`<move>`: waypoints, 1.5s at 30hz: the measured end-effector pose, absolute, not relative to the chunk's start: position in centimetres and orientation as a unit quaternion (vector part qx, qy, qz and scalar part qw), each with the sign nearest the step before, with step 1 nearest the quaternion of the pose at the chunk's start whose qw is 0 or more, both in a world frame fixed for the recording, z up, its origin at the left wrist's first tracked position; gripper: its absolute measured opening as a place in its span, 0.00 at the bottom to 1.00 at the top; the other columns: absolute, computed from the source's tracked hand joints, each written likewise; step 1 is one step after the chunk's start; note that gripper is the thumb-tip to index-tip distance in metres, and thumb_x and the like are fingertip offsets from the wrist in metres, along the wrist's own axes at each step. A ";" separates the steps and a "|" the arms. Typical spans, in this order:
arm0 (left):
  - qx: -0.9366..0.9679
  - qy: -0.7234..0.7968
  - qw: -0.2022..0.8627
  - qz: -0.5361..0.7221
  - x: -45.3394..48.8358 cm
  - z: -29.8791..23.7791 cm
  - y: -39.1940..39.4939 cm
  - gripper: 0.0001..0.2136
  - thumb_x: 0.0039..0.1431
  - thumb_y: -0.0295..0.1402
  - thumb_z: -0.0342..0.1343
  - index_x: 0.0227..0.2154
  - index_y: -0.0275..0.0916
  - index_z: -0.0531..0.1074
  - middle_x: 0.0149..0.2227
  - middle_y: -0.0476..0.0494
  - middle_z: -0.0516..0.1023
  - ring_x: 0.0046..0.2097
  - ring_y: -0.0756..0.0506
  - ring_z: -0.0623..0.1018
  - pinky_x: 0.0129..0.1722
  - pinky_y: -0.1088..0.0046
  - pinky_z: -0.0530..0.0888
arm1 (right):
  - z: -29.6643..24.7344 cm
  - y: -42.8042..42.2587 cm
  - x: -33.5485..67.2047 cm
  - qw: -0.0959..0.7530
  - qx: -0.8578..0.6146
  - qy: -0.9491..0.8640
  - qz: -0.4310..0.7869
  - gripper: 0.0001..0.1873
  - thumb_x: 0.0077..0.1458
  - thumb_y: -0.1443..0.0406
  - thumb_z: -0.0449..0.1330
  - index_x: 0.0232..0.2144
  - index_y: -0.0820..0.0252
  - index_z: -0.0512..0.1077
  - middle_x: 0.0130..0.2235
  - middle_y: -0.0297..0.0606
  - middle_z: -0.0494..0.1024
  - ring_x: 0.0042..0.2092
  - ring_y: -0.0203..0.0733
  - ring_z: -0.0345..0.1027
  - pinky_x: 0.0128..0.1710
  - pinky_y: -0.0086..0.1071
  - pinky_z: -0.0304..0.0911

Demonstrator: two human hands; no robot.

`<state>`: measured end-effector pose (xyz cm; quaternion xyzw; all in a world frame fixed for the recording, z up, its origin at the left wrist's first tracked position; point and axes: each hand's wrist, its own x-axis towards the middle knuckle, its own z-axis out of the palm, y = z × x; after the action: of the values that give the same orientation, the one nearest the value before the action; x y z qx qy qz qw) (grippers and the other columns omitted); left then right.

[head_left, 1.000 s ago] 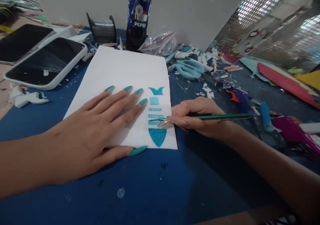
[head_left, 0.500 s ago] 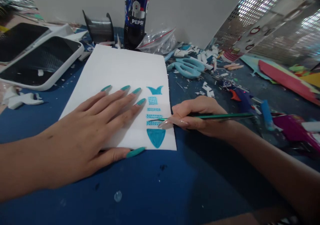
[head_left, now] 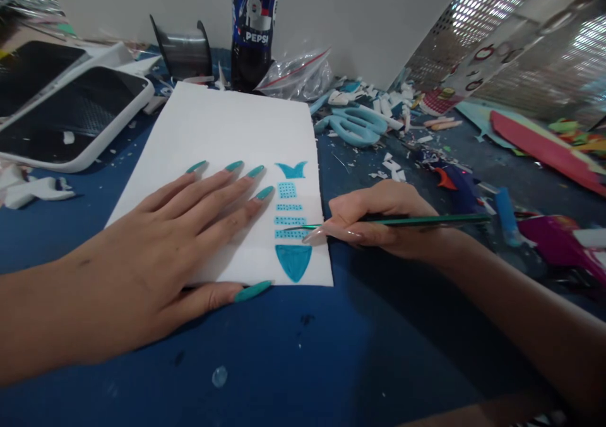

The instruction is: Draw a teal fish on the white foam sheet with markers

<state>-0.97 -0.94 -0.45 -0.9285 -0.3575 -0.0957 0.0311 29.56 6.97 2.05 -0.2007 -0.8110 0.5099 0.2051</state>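
Observation:
A white sheet (head_left: 227,136) lies on the blue table (head_left: 293,364). Near its right edge is a blue fish drawing (head_left: 290,222) made of a tail, dotted bands and a pointed head. My left hand (head_left: 161,250) lies flat on the sheet, fingers spread, pressing it down just left of the drawing. My right hand (head_left: 379,222) is closed around a thin green pencil (head_left: 426,221). The pencil's tip touches the dotted bands of the fish.
A Pepsi bottle (head_left: 253,23) and a wire spool (head_left: 182,51) stand at the back. Two tablets (head_left: 71,117) lie at the left. Light blue scissors (head_left: 353,124), paper scraps, a glue gun (head_left: 454,184) and coloured foam sheets (head_left: 544,149) crowd the right side.
The view has shifted slightly; both hands keep their places, with the pencil tip staying on the dotted bands.

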 end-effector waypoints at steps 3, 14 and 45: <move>-0.927 -0.361 0.031 -0.096 -0.9 -0.5 -0.9 0.33 0.73 0.52 0.39 0.74 0.47 0.38 0.75 0.50 0.45 0.73 0.32 0.55 0.70 0.50 0.53 | 2.1 7.0 29.7 0.206 -0.209 -0.809 0.510 0.15 0.63 0.56 0.64 0.30 0.59 0.75 0.21 0.30 0.66 0.22 0.32 0.58 0.20 0.30 0.51; -0.919 -0.379 0.032 -0.105 -0.7 -0.6 -1.3 0.31 0.74 0.52 0.36 0.74 0.48 0.39 0.75 0.53 0.44 0.73 0.33 0.55 0.71 0.52 0.51 | 2.3 6.8 30.1 0.207 -0.198 -0.824 0.489 0.11 0.65 0.60 0.63 0.33 0.60 0.78 0.22 0.28 0.66 0.22 0.30 0.58 0.22 0.28 0.53; -0.911 -0.405 0.022 -0.074 -0.5 0.1 -1.9 0.28 0.76 0.49 0.32 0.73 0.50 0.38 0.76 0.55 0.40 0.72 0.32 0.56 0.72 0.52 0.49 | 3.2 6.9 31.4 0.188 -0.162 -0.871 0.424 0.05 0.64 0.69 0.62 0.34 0.57 0.75 0.20 0.24 0.61 0.21 0.29 0.50 0.23 0.29 0.45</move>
<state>-0.46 -1.89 0.12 -0.9109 -0.4055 -0.0739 0.0216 31.40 6.94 3.18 -0.1623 -0.8712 0.4236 0.1877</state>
